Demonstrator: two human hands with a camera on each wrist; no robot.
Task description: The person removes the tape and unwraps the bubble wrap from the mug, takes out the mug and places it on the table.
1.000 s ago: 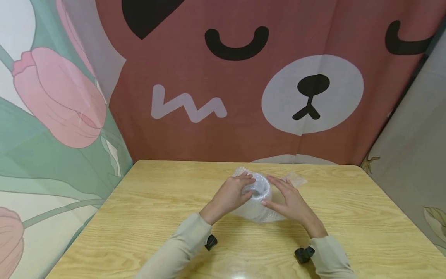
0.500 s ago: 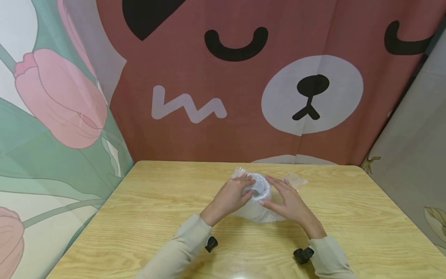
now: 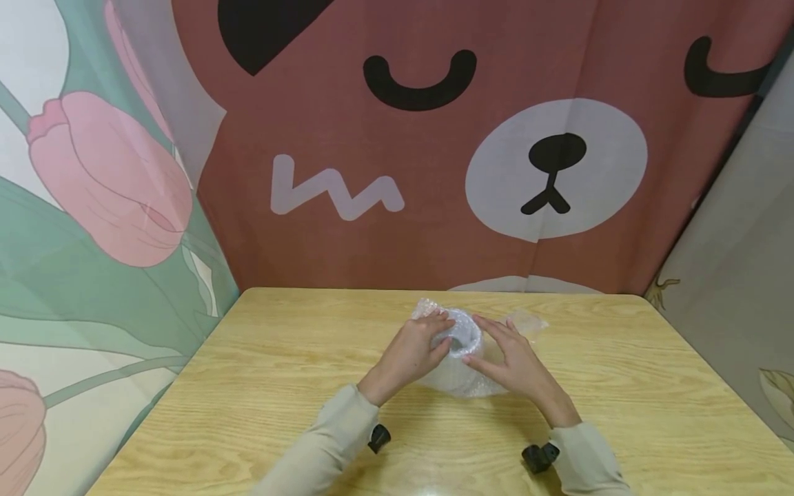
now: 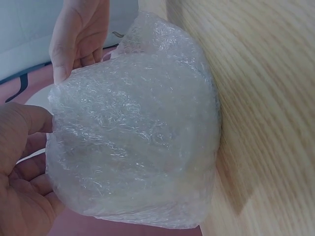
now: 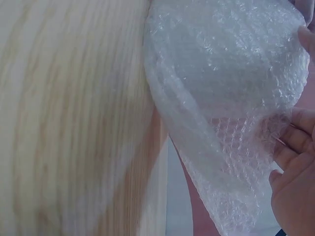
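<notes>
A rounded bundle of clear bubble wrap [image 3: 455,379] stands on the wooden table, its round, hollow upper end facing up. My left hand [image 3: 409,351] grips the left side of that upper end, thumb and fingers bent at its rim. On the right, my right hand [image 3: 517,358] holds the rim between spread thumb and fingers. In the left wrist view, the wrap [image 4: 133,132] looks thick and layered, and what it encloses is hidden. A loose, pointed flap of the wrap [image 5: 236,172] hangs out by the right hand in the right wrist view.
The wooden table [image 3: 248,386] spreads around the bundle, its far edge close behind. Behind it hangs a brown bear-print curtain [image 3: 347,255], with a tulip-print curtain [image 3: 112,186] on the left and a grey one [image 3: 738,262] on the right. Black cameras [image 3: 540,457] sit at the wrists.
Both hands keep their places on the bubble wrap with barely any movement. The head view has tilted very slightly.
</notes>
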